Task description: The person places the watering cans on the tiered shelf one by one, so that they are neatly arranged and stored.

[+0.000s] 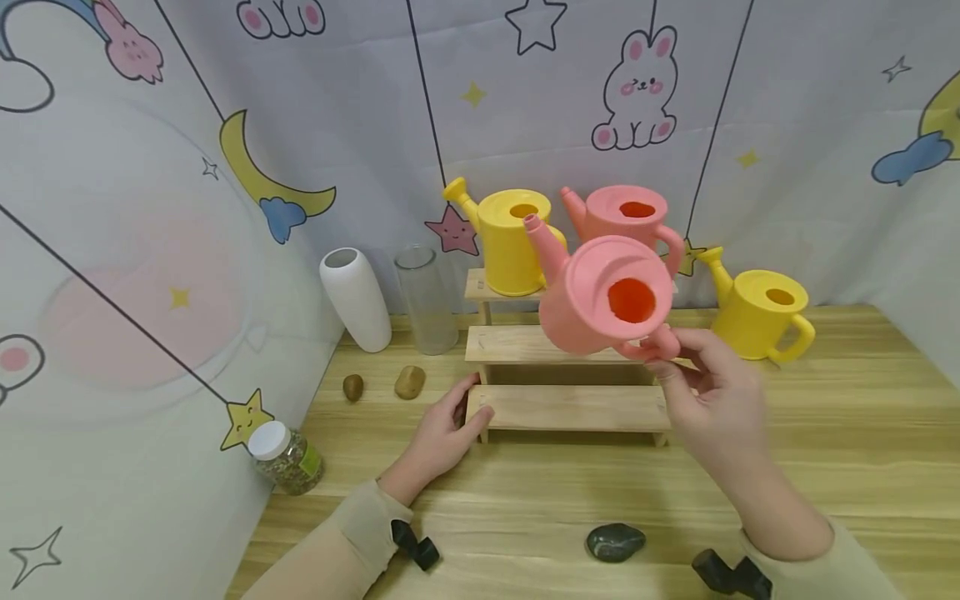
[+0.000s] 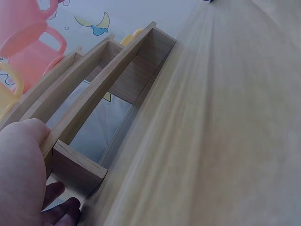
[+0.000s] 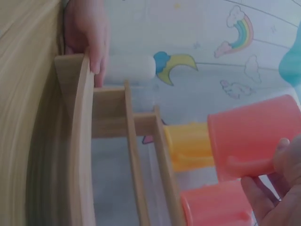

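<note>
My right hand (image 1: 716, 400) pinches the handle of a pink watering can (image 1: 577, 308), lifted and tilted in front of the three-step wooden rack (image 1: 570, 408). In the right wrist view the same pink can (image 3: 256, 136) is beside my fingers. My left hand (image 1: 442, 425) grips the left end of the rack's lowest step, thumb on top; the left wrist view shows the hand (image 2: 23, 169) at that corner. On the top step stand a yellow watering can (image 1: 513, 242) and, partly hidden behind the held one, another pink watering can (image 1: 626, 212).
Right of the rack stands another yellow watering can (image 1: 757, 312). To the left are a white vase (image 1: 356, 300), a clear glass vase (image 1: 426, 304), two brown stones (image 1: 409, 382) and a white-lidded jar (image 1: 288, 458). A dark stone (image 1: 615, 542) lies in front. Printed curtains (image 1: 525, 125) hang behind.
</note>
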Motion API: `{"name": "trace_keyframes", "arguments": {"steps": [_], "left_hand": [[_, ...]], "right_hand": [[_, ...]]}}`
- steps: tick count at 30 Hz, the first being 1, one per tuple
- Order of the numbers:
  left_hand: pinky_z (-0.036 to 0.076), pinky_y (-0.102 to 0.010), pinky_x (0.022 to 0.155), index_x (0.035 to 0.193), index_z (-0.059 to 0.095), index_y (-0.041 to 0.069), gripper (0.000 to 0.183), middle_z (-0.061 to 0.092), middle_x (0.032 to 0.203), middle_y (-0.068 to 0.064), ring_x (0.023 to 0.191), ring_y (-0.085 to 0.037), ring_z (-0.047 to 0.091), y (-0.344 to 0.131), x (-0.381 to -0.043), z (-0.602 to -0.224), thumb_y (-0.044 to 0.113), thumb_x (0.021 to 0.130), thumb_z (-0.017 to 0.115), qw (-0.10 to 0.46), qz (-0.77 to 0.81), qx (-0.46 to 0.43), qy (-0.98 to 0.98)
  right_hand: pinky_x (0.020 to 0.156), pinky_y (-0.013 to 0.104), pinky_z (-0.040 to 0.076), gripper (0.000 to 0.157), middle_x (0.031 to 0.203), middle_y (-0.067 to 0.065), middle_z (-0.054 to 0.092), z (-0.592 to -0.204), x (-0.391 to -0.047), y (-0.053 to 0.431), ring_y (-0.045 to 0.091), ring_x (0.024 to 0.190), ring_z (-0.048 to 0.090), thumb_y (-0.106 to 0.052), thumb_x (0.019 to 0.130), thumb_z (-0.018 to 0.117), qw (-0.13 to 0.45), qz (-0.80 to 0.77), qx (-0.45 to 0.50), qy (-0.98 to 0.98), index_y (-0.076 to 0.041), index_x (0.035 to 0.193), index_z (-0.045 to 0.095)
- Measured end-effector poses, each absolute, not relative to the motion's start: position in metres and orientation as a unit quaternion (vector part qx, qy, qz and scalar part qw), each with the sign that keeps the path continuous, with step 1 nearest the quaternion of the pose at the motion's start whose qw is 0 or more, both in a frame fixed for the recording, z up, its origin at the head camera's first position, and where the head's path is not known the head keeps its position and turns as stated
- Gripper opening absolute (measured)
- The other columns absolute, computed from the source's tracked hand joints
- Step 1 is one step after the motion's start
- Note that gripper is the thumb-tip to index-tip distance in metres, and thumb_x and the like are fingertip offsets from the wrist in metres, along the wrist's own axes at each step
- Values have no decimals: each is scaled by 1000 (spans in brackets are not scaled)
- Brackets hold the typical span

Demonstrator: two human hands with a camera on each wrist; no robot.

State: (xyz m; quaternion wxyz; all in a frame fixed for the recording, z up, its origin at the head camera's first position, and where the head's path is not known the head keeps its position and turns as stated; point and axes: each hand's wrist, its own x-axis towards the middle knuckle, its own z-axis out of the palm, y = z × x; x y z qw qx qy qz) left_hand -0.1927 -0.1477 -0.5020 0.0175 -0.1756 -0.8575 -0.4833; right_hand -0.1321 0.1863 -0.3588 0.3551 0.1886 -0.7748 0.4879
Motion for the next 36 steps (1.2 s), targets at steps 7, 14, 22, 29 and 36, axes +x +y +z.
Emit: {"name": "trace_keyframes", "arguments": {"steps": [7,14,22,29,36], "left_hand": [[47,-44,116,157,42,19,67,47,159,-5,146,-22,47,-148,-192,-500,49,101,61,29,-472,-176,-863],[47,-45,116,158,39,19,67,46,160,-5,147,-23,45,-149,-193,-499,48,102,60,28,-469,-180,-864],[47,-43,116,158,39,18,68,45,160,-5,147,-22,46,-151,-194,-500,46,101,61,24,-469,-178,-865],[49,-46,114,157,41,18,67,49,158,-5,145,-23,49,-150,-192,-501,49,101,60,35,-454,-179,-872],[47,-46,115,158,40,17,67,47,159,-6,147,-24,46,-149,-192,-501,49,101,60,30,-463,-182,-867]], "right_hand": [[79,8,57,32,107,7,74,-360,-144,167,-4,99,69,-1,88,78,292,471,192,-810,-10,117,72],[80,10,57,30,111,2,73,-362,-155,152,2,98,71,-10,91,77,232,492,183,-819,-16,120,73],[81,19,62,23,107,-3,69,-365,-164,143,10,99,72,-17,93,76,177,481,160,-844,-22,115,72],[83,38,65,19,114,-1,69,-365,-170,138,18,99,72,-21,95,74,140,468,145,-860,-20,115,71],[84,40,65,18,113,2,72,-364,-174,137,20,100,72,-20,96,73,141,458,140,-867,-18,114,71]]}}
